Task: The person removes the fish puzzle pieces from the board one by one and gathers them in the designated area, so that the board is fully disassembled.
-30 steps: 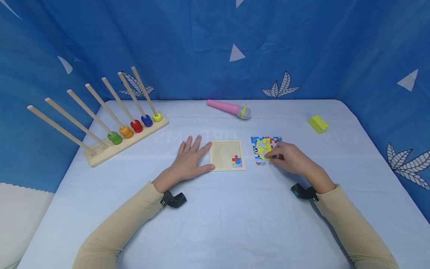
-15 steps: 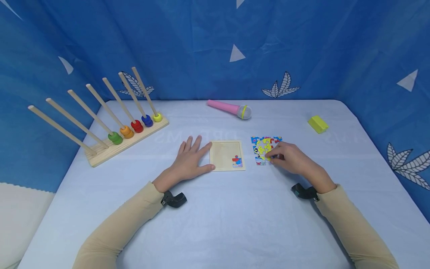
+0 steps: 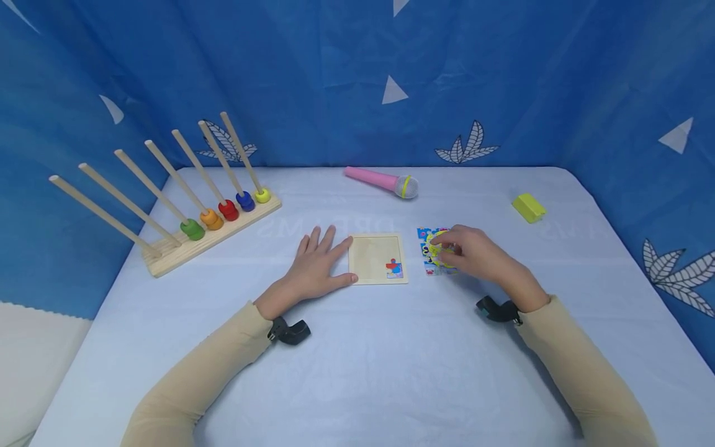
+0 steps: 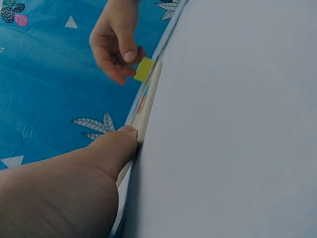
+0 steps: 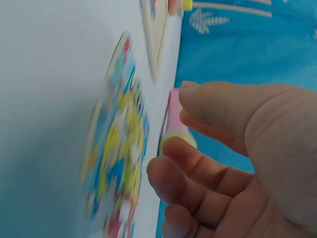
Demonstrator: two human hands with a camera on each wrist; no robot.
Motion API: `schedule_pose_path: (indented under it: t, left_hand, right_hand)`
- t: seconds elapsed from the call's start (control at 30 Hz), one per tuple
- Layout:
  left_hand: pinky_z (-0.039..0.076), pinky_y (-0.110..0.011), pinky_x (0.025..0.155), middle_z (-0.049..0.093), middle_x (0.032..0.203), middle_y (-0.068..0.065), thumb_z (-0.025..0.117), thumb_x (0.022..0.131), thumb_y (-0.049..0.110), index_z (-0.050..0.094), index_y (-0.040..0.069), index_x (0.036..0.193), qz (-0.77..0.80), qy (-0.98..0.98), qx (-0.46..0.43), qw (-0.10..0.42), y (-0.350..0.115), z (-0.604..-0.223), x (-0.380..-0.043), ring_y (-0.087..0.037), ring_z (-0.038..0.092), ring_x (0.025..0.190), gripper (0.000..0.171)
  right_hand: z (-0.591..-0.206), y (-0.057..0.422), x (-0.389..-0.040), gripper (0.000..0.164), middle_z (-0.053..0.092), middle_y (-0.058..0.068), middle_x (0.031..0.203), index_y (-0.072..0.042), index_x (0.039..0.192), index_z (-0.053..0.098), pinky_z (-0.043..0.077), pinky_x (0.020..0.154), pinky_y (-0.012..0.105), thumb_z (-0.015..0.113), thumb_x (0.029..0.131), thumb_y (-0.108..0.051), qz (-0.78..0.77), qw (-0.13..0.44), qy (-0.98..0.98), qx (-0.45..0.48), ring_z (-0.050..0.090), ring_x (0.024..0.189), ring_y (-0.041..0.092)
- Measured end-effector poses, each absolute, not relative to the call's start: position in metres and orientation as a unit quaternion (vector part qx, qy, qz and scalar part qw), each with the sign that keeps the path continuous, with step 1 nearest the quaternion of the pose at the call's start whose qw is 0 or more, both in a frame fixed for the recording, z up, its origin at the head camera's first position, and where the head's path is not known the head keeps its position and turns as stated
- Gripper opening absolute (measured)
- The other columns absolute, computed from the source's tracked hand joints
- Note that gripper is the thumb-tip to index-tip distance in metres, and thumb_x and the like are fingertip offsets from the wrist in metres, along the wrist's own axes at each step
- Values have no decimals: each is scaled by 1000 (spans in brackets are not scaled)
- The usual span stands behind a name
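Note:
My left hand (image 3: 313,268) lies with fingers spread beside a square wooden puzzle tray (image 3: 365,256), its thumb and index fingertips touching the left rim. In the tray's lower right corner sits a red and blue puzzle piece (image 3: 394,269). To the right of the tray, colourful jigsaw pieces (image 3: 427,254) lie close together on the table, yellow in the middle. Over them hovers my right hand (image 3: 475,251), hiding part of their right side. In the right wrist view its thumb and loosely bent fingers (image 5: 168,178) stand apart, with nothing between them.
A wooden rod stand (image 3: 218,236) with coloured beads stands at the left. Behind the tray lies a pink toy microphone (image 3: 380,180). A yellow-green block (image 3: 528,207) rests at the back right. Blue cloth (image 3: 335,81) hangs behind the white-covered table (image 3: 391,360).
My right hand, earlier with its fingertips down at the jigsaw pieces, has lifted and shifted slightly away from me, its fingers parting. The left hand and the tray have not moved.

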State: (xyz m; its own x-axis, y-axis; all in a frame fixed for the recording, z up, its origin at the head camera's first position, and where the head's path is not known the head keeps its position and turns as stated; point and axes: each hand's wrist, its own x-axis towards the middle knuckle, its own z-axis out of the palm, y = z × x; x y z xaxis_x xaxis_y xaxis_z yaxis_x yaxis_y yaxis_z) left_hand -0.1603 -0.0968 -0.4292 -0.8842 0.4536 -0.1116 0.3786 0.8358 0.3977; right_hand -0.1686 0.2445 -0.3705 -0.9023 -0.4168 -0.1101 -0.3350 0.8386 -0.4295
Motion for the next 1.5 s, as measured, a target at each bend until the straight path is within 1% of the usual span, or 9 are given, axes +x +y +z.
schedule_pose_path:
  t: [0.1, 0.23, 0.4, 0.57, 0.73, 0.93, 1.07, 1.27, 1.5]
  left_hand:
    - [3, -68, 124, 9, 172, -21, 60, 93, 62, 29, 21, 163, 186, 953, 218, 102, -97, -430, -160, -49, -4, 158, 87]
    - [3, -68, 124, 9, 172, -21, 60, 93, 61, 29, 20, 163, 188, 952, 219, 100, -97, -430, -160, -49, -4, 158, 86]
    - [3, -68, 124, 9, 171, -22, 60, 94, 61, 29, 20, 162, 189, 952, 220, 100, -97, -429, -160, -50, -3, 157, 85]
    - [3, -68, 124, 9, 171, -22, 60, 94, 61, 29, 20, 162, 189, 951, 221, 104, -96, -428, -160, -50, -3, 157, 85]
    - [2, -67, 124, 9, 171, -21, 61, 93, 61, 29, 21, 162, 190, 951, 222, 105, -96, -427, -160, -49, -3, 158, 86]
    - [3, -67, 124, 9, 172, -21, 61, 93, 61, 29, 21, 162, 190, 951, 222, 105, -96, -427, -159, -49, -3, 158, 86]
    - [3, -67, 124, 9, 172, -21, 60, 94, 62, 29, 21, 163, 187, 951, 223, 105, -96, -428, -160, -49, -3, 158, 86]
    - [3, -67, 124, 10, 172, -21, 59, 94, 62, 29, 21, 163, 183, 952, 223, 102, -97, -428, -161, -49, -2, 158, 86]
    - [4, -68, 124, 10, 171, -22, 60, 94, 62, 30, 20, 162, 185, 952, 222, 100, -98, -428, -161, -50, -2, 157, 85]
  right_hand:
    - [-370, 228, -173, 37, 68, 7, 102, -8, 127, 71, 50, 68, 28, 76, 91, -17, -203, 116, 948, -217, 58, 79, 16]
    - [-369, 206, -177, 39, 67, 6, 99, -9, 127, 71, 48, 66, 28, 78, 89, -19, -200, 123, 938, -253, 56, 72, 14]
    - [-370, 184, -179, 39, 67, 6, 99, -7, 126, 71, 47, 67, 26, 78, 88, -16, -198, 132, 927, -290, 54, 71, 11]
    - [-371, 171, -178, 42, 67, 4, 99, -7, 127, 71, 47, 67, 26, 80, 88, -19, -195, 154, 922, -298, 54, 71, 12]
    - [-373, 165, -175, 45, 65, 4, 99, -7, 126, 71, 48, 67, 25, 84, 84, -22, -197, 181, 923, -278, 54, 74, 14]
    - [-378, 164, -174, 40, 66, 5, 104, -11, 120, 75, 50, 69, 25, 86, 83, -22, -185, 183, 925, -276, 55, 79, 15]
    - [-380, 165, -174, 35, 67, 4, 99, -11, 116, 76, 49, 70, 25, 85, 83, -20, -181, 183, 923, -287, 55, 80, 15]
    - [-381, 164, -176, 32, 64, 3, 93, -11, 113, 75, 48, 71, 25, 85, 84, -19, -182, 187, 922, -287, 54, 81, 15]
    - [-379, 163, -175, 32, 64, 3, 94, -11, 113, 75, 49, 72, 26, 85, 83, -19, -186, 188, 922, -282, 54, 82, 16]
